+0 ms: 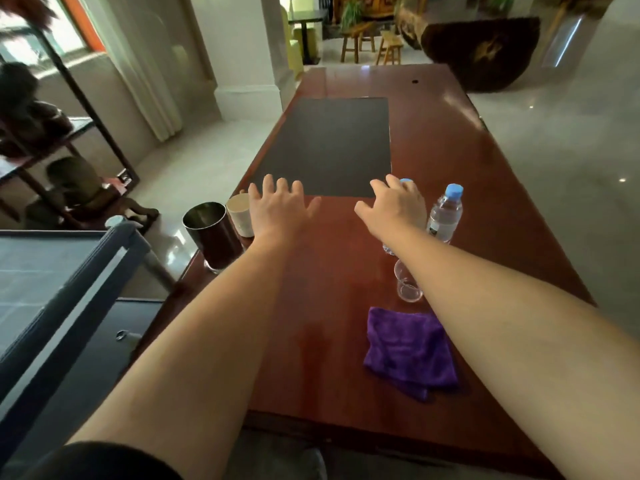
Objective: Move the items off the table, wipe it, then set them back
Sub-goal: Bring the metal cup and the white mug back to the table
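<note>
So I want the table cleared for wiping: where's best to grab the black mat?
Probably by the black mat's near edge, from the person's side. It lies flat and wide, and both hands, left and right, are open by its near corners, so fingers can slide under there.

A lobby or lounge, perhaps of a hotel or teahouse: a polished red-brown tabletop (433, 140) stands on glossy tiled floor (554, 140), with wooden stools (356, 41), potted plants (351, 12), a carved wooden piece (481, 51) and pale curtains (145, 71) beyond.
</note>
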